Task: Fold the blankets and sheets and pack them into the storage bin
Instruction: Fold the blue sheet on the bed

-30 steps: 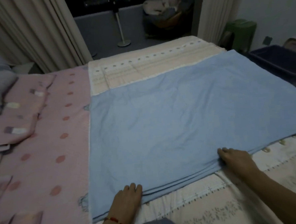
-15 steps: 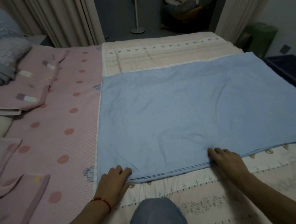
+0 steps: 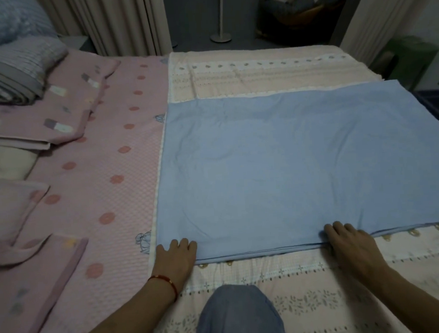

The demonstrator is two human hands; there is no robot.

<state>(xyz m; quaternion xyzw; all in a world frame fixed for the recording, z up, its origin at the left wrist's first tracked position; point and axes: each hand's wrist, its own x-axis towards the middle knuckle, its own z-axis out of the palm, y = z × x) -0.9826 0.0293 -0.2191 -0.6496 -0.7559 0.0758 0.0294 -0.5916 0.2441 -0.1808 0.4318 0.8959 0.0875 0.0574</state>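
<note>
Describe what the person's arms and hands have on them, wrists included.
Both forearms are bare, with no sleeves showing in this view. The left hand has a thin red cord bracelet around its wrist. The right hand and its wrist show no jewellery, watch or glove.

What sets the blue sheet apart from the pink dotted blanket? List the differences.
The blue sheet is plain; the pink dotted blanket carries round darker-pink dots and a checked weave. The blue sheet is folded, with stacked layers showing along its near edge; the pink dotted blanket shows no such layers. The left hand and right hand rest on the blue sheet's near edge; neither is on the pink dotted blanket. Both lie flat on the bed, side by side.
</note>
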